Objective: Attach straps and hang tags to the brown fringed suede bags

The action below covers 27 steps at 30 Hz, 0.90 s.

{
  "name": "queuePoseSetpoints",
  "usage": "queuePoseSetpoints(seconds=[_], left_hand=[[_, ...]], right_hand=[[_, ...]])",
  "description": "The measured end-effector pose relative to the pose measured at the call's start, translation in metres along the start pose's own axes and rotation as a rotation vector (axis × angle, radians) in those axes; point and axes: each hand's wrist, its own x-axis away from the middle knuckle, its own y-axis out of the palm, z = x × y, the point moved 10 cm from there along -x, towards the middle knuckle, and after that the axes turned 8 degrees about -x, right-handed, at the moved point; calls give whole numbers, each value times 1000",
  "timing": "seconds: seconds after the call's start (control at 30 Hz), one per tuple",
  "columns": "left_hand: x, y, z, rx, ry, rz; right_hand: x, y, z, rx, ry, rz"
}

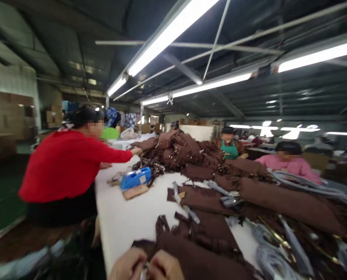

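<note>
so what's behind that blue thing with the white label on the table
Behind the blue thing is a dark tangle with shiny fittings, then the brown fabric heap. Whatever lies right against its far side is hidden.

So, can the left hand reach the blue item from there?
Probably not without leaning: the left hand seems busy with a small shiny piece, while the blue item lies farther up the table.

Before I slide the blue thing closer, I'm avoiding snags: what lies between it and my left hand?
Head view: a tan piece, then white tabletop, then dark brown fabric just beyond your left hand.
</note>
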Motion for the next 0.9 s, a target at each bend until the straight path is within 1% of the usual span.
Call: queuePoseSetpoints(seconds=[0.07, 0.1, 0.2, 0.3, 0.43, 0.57, 0.67, 0.8, 0.9], left_hand=[[20, 3, -19, 42, -98, -105], [27, 6, -26, 99, -152, -143], [35, 13, -37, 177, -247, -187], [34, 20, -37, 197, -258, -217], [34, 28, -39, 293, -260, -260], [32, 25, -46, 289, -290, -243], [31, 23, -49, 276, -307, -233], [29, 23, -41, 218, -264, -252], [29, 26, -33, 148, -230, -276]], right_hand=[[9, 10, 17, -63, 77, 24], [13, 13, 20, -82, 78, 38], [15, 16, 21, -108, 70, 42], [13, 9, 21, -100, 77, 69], [12, 4, 26, -94, 89, 85], [10, 2, 34, -117, 124, 85], [9, 2, 35, -142, 134, 82], [10, 1, 37, -195, 157, 90], [11, 0, 39, -232, 181, 100]])
